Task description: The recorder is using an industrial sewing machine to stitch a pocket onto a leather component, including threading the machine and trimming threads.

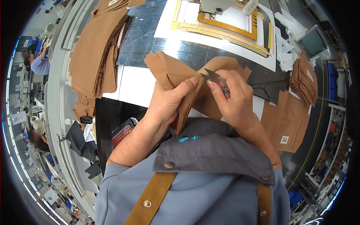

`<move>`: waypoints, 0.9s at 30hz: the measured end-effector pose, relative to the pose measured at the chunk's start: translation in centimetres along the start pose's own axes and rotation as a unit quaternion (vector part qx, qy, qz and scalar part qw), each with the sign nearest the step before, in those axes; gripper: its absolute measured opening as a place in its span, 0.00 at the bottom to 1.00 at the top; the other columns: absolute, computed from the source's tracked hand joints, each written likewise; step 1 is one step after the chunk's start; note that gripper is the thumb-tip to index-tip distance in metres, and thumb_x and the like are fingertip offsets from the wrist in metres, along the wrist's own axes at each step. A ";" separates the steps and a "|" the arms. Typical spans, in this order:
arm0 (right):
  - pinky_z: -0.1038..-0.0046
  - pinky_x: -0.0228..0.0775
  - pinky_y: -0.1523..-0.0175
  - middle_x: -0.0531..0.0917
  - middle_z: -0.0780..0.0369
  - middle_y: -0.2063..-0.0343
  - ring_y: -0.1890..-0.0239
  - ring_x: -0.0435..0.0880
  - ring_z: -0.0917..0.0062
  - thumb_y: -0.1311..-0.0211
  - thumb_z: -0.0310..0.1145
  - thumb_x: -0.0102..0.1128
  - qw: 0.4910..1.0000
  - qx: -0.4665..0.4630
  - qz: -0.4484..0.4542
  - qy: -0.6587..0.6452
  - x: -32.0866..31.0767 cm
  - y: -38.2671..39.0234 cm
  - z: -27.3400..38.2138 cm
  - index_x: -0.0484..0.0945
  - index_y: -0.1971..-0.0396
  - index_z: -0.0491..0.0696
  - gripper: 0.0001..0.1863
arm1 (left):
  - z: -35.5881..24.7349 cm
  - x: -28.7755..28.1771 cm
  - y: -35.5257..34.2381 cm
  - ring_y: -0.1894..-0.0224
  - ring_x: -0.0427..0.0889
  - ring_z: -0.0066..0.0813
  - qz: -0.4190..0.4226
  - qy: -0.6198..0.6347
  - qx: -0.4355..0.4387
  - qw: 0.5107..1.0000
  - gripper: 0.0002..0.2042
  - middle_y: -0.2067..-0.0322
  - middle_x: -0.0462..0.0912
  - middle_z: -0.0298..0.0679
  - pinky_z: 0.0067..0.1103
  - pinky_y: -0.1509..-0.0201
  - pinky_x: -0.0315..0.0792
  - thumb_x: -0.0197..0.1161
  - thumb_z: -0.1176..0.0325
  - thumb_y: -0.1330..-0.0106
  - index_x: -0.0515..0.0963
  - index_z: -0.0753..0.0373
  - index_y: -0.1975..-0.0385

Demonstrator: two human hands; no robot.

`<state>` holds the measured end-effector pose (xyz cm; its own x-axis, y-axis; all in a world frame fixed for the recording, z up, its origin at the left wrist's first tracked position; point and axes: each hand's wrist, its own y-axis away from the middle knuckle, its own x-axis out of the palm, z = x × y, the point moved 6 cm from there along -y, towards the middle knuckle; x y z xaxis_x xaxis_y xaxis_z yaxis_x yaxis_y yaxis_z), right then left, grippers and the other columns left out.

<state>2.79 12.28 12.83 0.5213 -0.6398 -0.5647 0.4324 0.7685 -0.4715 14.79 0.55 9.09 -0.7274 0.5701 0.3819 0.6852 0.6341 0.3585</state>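
My left hand (pixel 169 98) is closed on a folded piece of brown fabric (pixel 167 68), its thumb pressed along a fold. The cloth hangs in front of my body and spreads out to both sides. In my right hand (pixel 236 95) is a pair of small thread snips (pixel 210 75), the pointed blades turned toward the fold beside my left thumb. The blade tips are at or very near the cloth; I cannot tell whether they touch it. Part of the fabric passes behind my right hand, and my right fingers hide most of the snips' handle.
A sewing machine head (pixel 217 6) stands over an orange frame (pixel 225 27) ahead. Tall stacks of brown fabric (pixel 95 52) lie at the left, with more folded pieces (pixel 303 80) at the right. A screen (pixel 312 43) is at the far right. People sit at work far left.
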 end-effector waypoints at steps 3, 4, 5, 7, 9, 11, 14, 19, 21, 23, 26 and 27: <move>0.72 0.72 0.75 0.80 0.59 0.73 0.77 0.82 0.71 0.41 0.28 0.69 1.000 -0.001 0.003 0.012 -0.2 0.1 -0.2 0.78 0.60 0.42 0.12 | 0.0 -0.4 -0.2 0.61 0.82 0.26 -0.002 0.005 -0.002 1.000 0.15 0.61 0.81 0.43 0.22 0.59 0.78 0.68 0.72 0.36 0.74 0.71 0.54; 0.72 0.72 0.75 0.80 0.59 0.73 0.77 0.82 0.71 0.41 0.28 0.69 1.000 -0.010 0.006 0.020 -0.2 0.1 -0.1 0.78 0.59 0.41 0.12 | 0.1 -0.4 -0.3 0.61 0.82 0.26 -0.003 0.006 -0.004 1.000 0.15 0.61 0.81 0.43 0.22 0.59 0.78 0.68 0.72 0.36 0.73 0.71 0.54; 0.72 0.72 0.75 0.80 0.59 0.73 0.77 0.82 0.71 0.41 0.28 0.69 1.000 -0.009 0.006 0.020 -0.2 0.0 -0.1 0.78 0.59 0.41 0.12 | 0.1 -0.3 -0.3 0.61 0.82 0.26 -0.003 0.006 -0.004 1.000 0.15 0.61 0.81 0.43 0.22 0.59 0.78 0.68 0.72 0.36 0.73 0.71 0.54; 0.72 0.72 0.76 0.80 0.60 0.74 0.77 0.82 0.72 0.41 0.28 0.69 1.000 -0.013 0.005 0.024 -0.3 0.0 0.0 0.78 0.59 0.42 0.13 | 0.1 -0.2 -0.4 0.61 0.82 0.26 -0.002 0.003 -0.004 1.000 0.15 0.61 0.81 0.43 0.22 0.60 0.78 0.68 0.72 0.36 0.73 0.70 0.54; 0.72 0.72 0.76 0.80 0.60 0.74 0.77 0.82 0.72 0.42 0.28 0.69 1.000 -0.016 0.004 0.024 -0.3 0.0 -0.1 0.79 0.59 0.42 0.12 | 0.0 -0.1 -0.3 0.61 0.82 0.26 -0.002 0.004 0.000 1.000 0.15 0.61 0.81 0.43 0.22 0.60 0.78 0.68 0.73 0.36 0.73 0.70 0.54; 0.73 0.72 0.76 0.80 0.60 0.74 0.77 0.82 0.72 0.42 0.28 0.69 0.999 -0.021 0.004 0.024 -0.3 0.0 -0.1 0.79 0.60 0.42 0.12 | -0.1 -0.1 -0.3 0.61 0.82 0.26 -0.004 0.005 0.006 1.000 0.15 0.61 0.81 0.43 0.22 0.60 0.78 0.68 0.73 0.36 0.73 0.70 0.54; 0.72 0.71 0.76 0.80 0.60 0.74 0.78 0.82 0.72 0.42 0.28 0.70 0.999 -0.015 0.009 0.032 -0.3 -0.1 -0.1 0.79 0.60 0.42 0.12 | 0.0 -0.1 -0.5 0.62 0.82 0.26 -0.008 0.006 0.002 1.000 0.15 0.61 0.81 0.43 0.22 0.60 0.78 0.67 0.73 0.36 0.73 0.70 0.54; 0.72 0.72 0.76 0.80 0.60 0.74 0.77 0.82 0.72 0.42 0.28 0.70 0.999 -0.006 0.005 0.032 -0.2 -0.1 -0.1 0.79 0.60 0.41 0.13 | -0.2 0.0 -0.5 0.62 0.82 0.25 0.003 -0.003 0.009 1.000 0.13 0.62 0.81 0.43 0.21 0.61 0.78 0.67 0.73 0.36 0.74 0.70 0.55; 0.72 0.72 0.76 0.80 0.59 0.74 0.77 0.82 0.72 0.41 0.28 0.69 1.000 -0.003 0.004 0.029 -0.1 -0.1 -0.1 0.79 0.59 0.41 0.13 | -0.2 0.0 -0.5 0.62 0.81 0.24 0.002 -0.002 0.005 1.000 0.13 0.62 0.82 0.42 0.21 0.61 0.78 0.67 0.73 0.36 0.74 0.70 0.55; 0.72 0.72 0.76 0.80 0.59 0.74 0.77 0.82 0.72 0.41 0.28 0.69 1.000 -0.001 0.004 0.025 -0.1 -0.1 -0.1 0.79 0.59 0.41 0.12 | -0.1 0.0 -0.5 0.62 0.81 0.24 0.000 -0.002 0.001 1.000 0.13 0.62 0.82 0.42 0.21 0.61 0.78 0.67 0.73 0.36 0.75 0.70 0.56; 0.72 0.73 0.75 0.80 0.59 0.74 0.77 0.82 0.71 0.40 0.29 0.69 1.000 -0.007 0.008 0.021 0.0 -0.1 -0.1 0.78 0.59 0.41 0.13 | -0.3 0.2 -0.4 0.62 0.81 0.24 -0.003 -0.012 0.004 1.000 0.13 0.62 0.82 0.42 0.21 0.61 0.78 0.67 0.72 0.36 0.75 0.71 0.56; 0.72 0.73 0.75 0.80 0.59 0.74 0.77 0.82 0.71 0.40 0.29 0.69 1.000 0.002 0.009 0.008 0.1 -0.1 -0.3 0.78 0.59 0.41 0.13 | -0.3 0.2 -0.4 0.62 0.82 0.24 -0.005 -0.009 -0.001 1.000 0.13 0.62 0.82 0.42 0.21 0.61 0.78 0.67 0.72 0.36 0.75 0.71 0.56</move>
<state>2.59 12.15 12.60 0.5168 -0.6256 -0.5845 0.4265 0.7801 -0.4578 14.42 0.29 9.26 -0.7341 0.5735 0.3636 0.6786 0.6386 0.3628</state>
